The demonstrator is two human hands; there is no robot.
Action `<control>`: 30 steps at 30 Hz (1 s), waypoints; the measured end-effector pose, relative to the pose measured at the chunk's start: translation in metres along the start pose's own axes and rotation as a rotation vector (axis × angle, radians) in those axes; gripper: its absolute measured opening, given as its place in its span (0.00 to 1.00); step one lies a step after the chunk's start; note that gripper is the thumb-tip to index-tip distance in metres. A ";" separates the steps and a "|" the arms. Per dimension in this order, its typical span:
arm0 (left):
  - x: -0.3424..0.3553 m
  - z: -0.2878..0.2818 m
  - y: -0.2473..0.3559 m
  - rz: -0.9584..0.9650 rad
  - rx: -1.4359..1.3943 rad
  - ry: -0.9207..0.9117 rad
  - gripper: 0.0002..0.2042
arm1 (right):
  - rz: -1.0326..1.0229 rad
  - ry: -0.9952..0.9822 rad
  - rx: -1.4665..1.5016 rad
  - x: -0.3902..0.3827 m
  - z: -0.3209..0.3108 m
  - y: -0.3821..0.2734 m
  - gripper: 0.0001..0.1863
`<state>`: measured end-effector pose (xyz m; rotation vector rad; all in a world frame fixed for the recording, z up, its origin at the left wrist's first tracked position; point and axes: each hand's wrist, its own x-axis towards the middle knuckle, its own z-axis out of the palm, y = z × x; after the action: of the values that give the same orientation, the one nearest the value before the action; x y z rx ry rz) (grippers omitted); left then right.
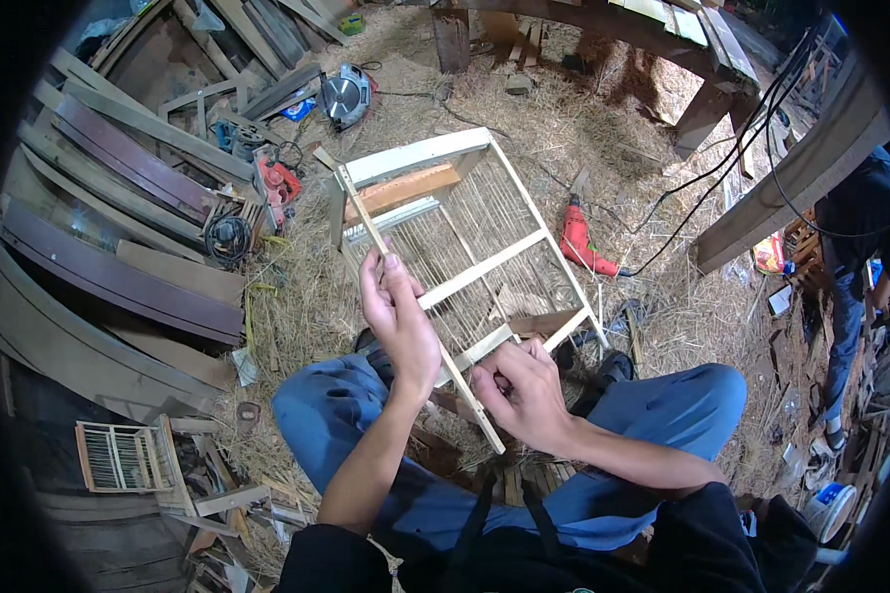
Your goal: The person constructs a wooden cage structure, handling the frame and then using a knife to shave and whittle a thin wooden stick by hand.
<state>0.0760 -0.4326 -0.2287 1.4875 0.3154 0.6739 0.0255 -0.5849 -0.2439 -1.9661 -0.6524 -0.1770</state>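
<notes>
A small cage (485, 269) of pale wooden slats and thin parallel bars is tilted in front of me, above my knees. A brown wood block (402, 190) shows inside its far end. Along its left side runs a long narrow wooden strip (483, 423), whose near end sticks out past the frame. My left hand (402, 321) is closed around this strip, thumb and fingers pointing up along it. At the cage's near edge, my right hand (526, 395) is closed with curled fingers. Whatever its fingertips pinch is hidden.
A red drill (585, 242) lies right of the cage on straw-like shavings. A circular saw (346, 97) and a red power tool (277, 186) sit at far left. Curved boards (119, 277) are stacked left, near a second small cage (122, 458). Another person (845, 287) stands at right.
</notes>
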 end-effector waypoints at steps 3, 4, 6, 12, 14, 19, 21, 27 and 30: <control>0.000 0.001 -0.002 0.004 -0.017 0.006 0.17 | 0.014 -0.019 -0.063 -0.001 -0.003 0.000 0.06; 0.000 0.002 -0.002 0.016 -0.014 0.025 0.17 | 0.016 -0.057 -0.061 0.000 -0.005 -0.001 0.06; -0.002 0.005 -0.001 0.017 -0.016 0.015 0.17 | 0.022 -0.132 -0.058 0.004 -0.011 0.000 0.07; -0.013 0.010 -0.002 -0.019 0.019 -0.085 0.19 | 0.103 -0.168 0.080 0.015 -0.016 0.005 0.08; -0.013 0.012 -0.003 -0.025 0.017 -0.092 0.18 | 0.112 -0.178 0.055 0.018 -0.018 0.000 0.09; -0.015 0.020 -0.005 -0.005 -0.022 -0.087 0.18 | 0.126 -0.202 0.022 0.018 -0.022 -0.004 0.10; -0.015 0.018 -0.003 0.004 -0.035 -0.108 0.18 | 0.111 -0.184 0.008 0.015 -0.019 0.001 0.09; -0.023 0.018 0.007 0.053 -0.014 -0.136 0.19 | 0.085 -0.151 -0.011 0.007 -0.015 0.002 0.08; -0.028 0.018 0.018 0.063 -0.064 -0.191 0.20 | 0.053 -0.137 0.050 0.004 -0.016 0.005 0.07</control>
<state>0.0609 -0.4646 -0.2156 1.4921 0.0998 0.5807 0.0339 -0.5989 -0.2387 -1.9571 -0.6850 0.0067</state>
